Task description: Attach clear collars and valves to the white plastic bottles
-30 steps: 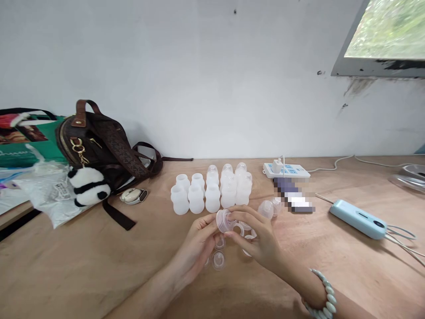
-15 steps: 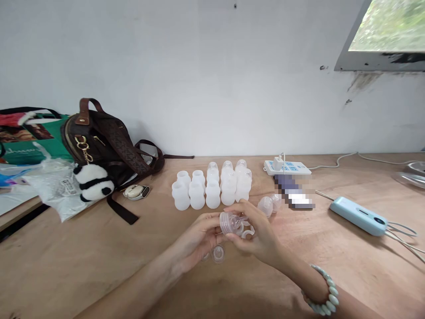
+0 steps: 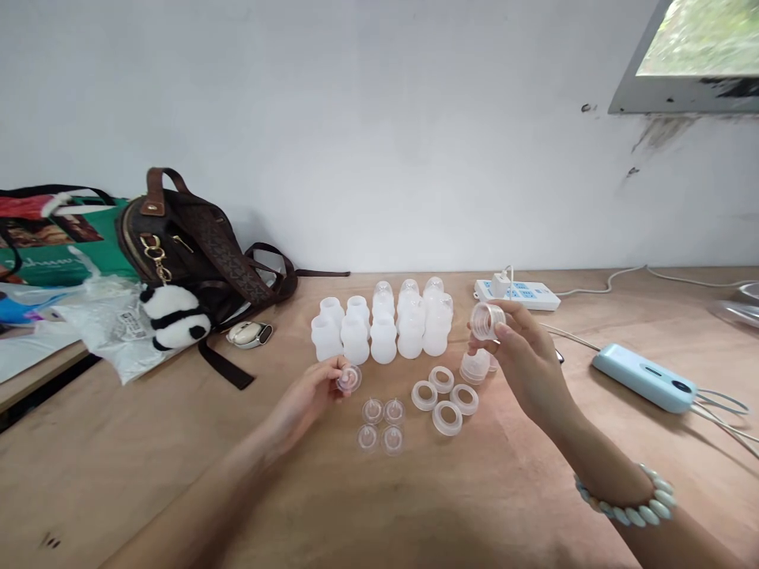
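Note:
My left hand (image 3: 317, 391) pinches a clear bottle nipple (image 3: 349, 378) by its rim, a little above the table. Raised at the right, my right hand (image 3: 522, 348) grips a clear bottle cap (image 3: 487, 322), its ridged opening turned towards the left. Between the hands, several clear nipples (image 3: 392, 439) lie flat in a small cluster. Several translucent collar rings (image 3: 447, 418) are grouped to their right. Below the right hand's fingers stand clear dome caps (image 3: 474, 367), partly hidden. White baby bottles (image 3: 383, 340) stand in two rows behind, some with clear domes on top.
A brown backpack (image 3: 195, 253) with a panda charm (image 3: 175, 318) and a plastic bag (image 3: 110, 332) occupy the left. An earbud case and watch (image 3: 250, 334) lie nearby. A power strip (image 3: 527, 295), a light-blue device (image 3: 644, 382) and cables are on the right.
My hands have parted: the left moved left with the nipple, the right moved up and right with the cap. The rings and nipples on the table now show fully.

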`<control>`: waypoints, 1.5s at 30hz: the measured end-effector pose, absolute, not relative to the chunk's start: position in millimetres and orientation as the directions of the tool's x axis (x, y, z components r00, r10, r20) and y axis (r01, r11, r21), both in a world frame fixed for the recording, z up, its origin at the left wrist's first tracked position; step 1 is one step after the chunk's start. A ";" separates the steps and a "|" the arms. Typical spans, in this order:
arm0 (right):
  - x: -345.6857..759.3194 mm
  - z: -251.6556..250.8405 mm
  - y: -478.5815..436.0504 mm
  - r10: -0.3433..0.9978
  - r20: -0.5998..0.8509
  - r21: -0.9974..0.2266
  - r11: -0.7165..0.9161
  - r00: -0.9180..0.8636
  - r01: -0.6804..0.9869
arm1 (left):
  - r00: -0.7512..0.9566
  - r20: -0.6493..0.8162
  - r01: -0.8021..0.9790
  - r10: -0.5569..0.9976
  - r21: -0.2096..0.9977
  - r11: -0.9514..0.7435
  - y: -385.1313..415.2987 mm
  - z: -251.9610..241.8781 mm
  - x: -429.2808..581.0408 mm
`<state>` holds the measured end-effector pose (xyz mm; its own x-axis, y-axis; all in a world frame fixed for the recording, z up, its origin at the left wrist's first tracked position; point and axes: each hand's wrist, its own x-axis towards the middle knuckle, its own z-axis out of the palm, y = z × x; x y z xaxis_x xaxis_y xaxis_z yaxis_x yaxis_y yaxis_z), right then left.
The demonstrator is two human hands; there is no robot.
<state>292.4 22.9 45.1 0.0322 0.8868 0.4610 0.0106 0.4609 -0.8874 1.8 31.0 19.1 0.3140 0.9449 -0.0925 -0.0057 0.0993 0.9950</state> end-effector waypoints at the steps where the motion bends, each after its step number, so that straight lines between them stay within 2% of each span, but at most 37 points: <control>1: 294.9 42.5 23.0 0.890 0.456 -0.890 0.454 0.028 0.040 | 0.306 -0.095 0.033 0.947 0.995 0.089 32.8 11.8 -4.4; 6: 298.0 26.4 26.4 0.861 0.508 -0.829 0.483 0.016 0.283 | 0.335 -0.069 0.206 0.940 0.978 -0.002 34.9 -10.4 -17.7; 8: 297.1 20.3 27.6 0.832 0.555 -0.743 0.503 -0.012 0.441 | 0.346 -0.040 0.261 0.937 0.964 -0.055 34.6 -12.5 -16.2; 11: 295.0 12.7 26.9 0.747 0.657 -0.538 0.560 -0.103 0.630 | 0.348 -0.016 0.347 0.937 0.931 -0.113 35.1 -13.3 -10.8; 15: 292.4 6.1 25.1 0.607 0.762 -0.295 0.635 -0.225 0.714 | 0.334 0.004 0.460 0.943 0.872 -0.167 35.6 -14.0 -6.2; 19: 292.6 2.8 25.6 0.555 0.788 -0.192 0.634 -0.268 0.749 | 0.324 0.006 0.535 0.946 0.823 -0.188 33.8 -13.4 -8.8; 23: 293.6 2.3 25.8 0.552 0.782 -0.168 0.632 -0.288 0.757 | 0.322 0.033 0.628 0.946 0.741 -0.239 32.6 -13.7 -9.9; 28: 290.9 3.8 23.9 0.530 0.782 -0.146 0.668 -0.328 0.730 | 0.366 0.161 0.654 0.917 0.657 -0.376 33.3 -19.8 -8.0; 33: 286.9 2.7 20.7 0.589 0.698 -0.157 0.681 -0.407 0.715 | 0.386 0.228 0.661 0.894 0.608 -0.440 35.6 -26.8 -11.3; 39: 281.8 -1.9 15.7 0.712 0.438 -0.285 0.689 -0.549 0.667 | 0.383 0.243 0.663 0.891 0.599 -0.449 35.8 -29.1 -13.4; 45: 271.0 0.0 6.7 0.648 0.365 -0.377 0.759 -0.668 0.531 | 0.395 0.241 0.670 0.887 0.584 -0.457 35.2 -30.5 -14.1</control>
